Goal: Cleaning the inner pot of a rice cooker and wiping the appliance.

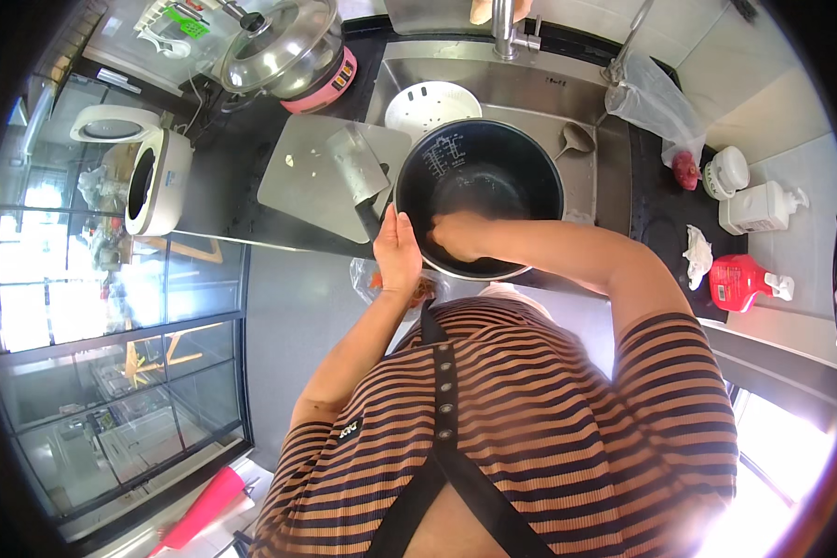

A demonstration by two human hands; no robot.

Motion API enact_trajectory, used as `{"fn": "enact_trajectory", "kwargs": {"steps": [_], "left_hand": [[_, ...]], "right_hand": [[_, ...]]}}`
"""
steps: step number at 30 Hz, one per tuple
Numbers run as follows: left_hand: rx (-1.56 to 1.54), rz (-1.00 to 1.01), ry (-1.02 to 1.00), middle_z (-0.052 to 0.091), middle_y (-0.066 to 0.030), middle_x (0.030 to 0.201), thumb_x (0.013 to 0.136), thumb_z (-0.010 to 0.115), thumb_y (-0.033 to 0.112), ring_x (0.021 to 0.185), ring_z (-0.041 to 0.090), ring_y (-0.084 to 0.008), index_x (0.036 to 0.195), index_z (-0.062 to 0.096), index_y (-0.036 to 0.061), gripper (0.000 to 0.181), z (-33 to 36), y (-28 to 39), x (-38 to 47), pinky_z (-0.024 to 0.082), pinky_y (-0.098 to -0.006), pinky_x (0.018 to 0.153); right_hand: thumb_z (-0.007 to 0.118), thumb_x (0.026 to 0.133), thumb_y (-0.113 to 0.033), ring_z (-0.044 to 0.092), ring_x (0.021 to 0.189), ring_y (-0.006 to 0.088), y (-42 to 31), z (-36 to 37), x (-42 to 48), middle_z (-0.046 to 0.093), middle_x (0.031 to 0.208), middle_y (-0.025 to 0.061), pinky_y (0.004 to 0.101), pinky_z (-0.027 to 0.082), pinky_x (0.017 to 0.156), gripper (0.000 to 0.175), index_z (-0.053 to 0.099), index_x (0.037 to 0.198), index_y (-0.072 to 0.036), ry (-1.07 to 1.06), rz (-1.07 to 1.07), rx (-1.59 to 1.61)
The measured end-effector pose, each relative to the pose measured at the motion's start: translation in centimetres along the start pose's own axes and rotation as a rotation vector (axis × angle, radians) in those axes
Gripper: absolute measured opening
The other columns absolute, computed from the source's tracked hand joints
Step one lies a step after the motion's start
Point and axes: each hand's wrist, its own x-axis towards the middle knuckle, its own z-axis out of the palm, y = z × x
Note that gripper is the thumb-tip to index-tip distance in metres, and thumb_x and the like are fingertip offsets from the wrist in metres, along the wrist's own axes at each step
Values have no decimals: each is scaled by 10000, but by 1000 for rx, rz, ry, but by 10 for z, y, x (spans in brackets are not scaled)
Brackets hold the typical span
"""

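Note:
A black rice cooker inner pot [516,160] with level markings is tilted with its mouth towards me, at the front edge of a steel sink [610,160]. My left hand [398,252] grips its left rim. Inside the pot, near the lower left wall, is my right hand [457,236], fingers curled and slightly blurred; whether it holds anything cannot be told. Behind the pot a white perforated colander [432,104] sits in the sink, and a metal ladle [576,139] lies to the right. A cleaver [357,164] rests on a grey cutting board [300,181] with small scraps.
An open white rice cooker [159,181] and a pink-based electric pot with glass lid [319,91] stand left. The faucet [505,35] is behind the sink. At right are a white pump bottle [757,208], a red spray bottle [738,282] and a hanging plastic bag [652,104].

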Motion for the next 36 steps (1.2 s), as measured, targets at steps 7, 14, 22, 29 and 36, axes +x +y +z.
{"fn": "enact_trajectory", "kwargs": {"steps": [7, 14, 22, 29, 36], "left_hand": [[51, 46, -23, 612, -92, 973, 892, 424, 187, 861, 510, -90, 1134, 491, -38, 337, -2, 1, -5, 406, -235, 782], [-6, -38, -3, 614, -72, 952, 891, 438, 195, 847, 507, -83, 1135, 496, -30, 336, -5, -1, -3, 407, -229, 776], [56, -39, 4, 610, -69, 951, 891, 451, 199, 854, 495, -76, 1138, 485, -50, 352, -4, 6, -8, 406, -221, 778], [-9, -44, -50, 606, -92, 983, 886, 462, 212, 884, 502, -88, 1149, 466, -70, 385, -4, 4, -5, 397, -226, 805], [18, -38, 14, 590, -106, 1017, 892, 443, 219, 906, 514, -112, 1153, 462, -73, 392, -2, 3, 0, 394, -233, 823]], "right_hand": [[556, 673, -159, 579, 841, 335, 46, -16, 56, 588, 913, 202, 401, 459, 744, 187, 616, 815, -52, 743, 628, 469], [554, 671, -158, 577, 860, 339, 31, -2, 13, 607, 870, 188, 393, 453, 763, 233, 642, 861, -54, 22, 166, 224], [608, 735, -226, 581, 875, 331, 33, -21, 37, 586, 946, 217, 390, 464, 788, 288, 619, 915, -2, 243, 457, 196], [586, 741, -257, 582, 861, 331, 53, -11, 50, 590, 906, 207, 401, 467, 757, 272, 629, 869, -21, 351, 590, 209], [615, 684, -213, 520, 991, 381, 23, -3, 29, 462, 1169, 211, 382, 447, 842, 395, 568, 1027, -24, 131, 417, 196]]}}
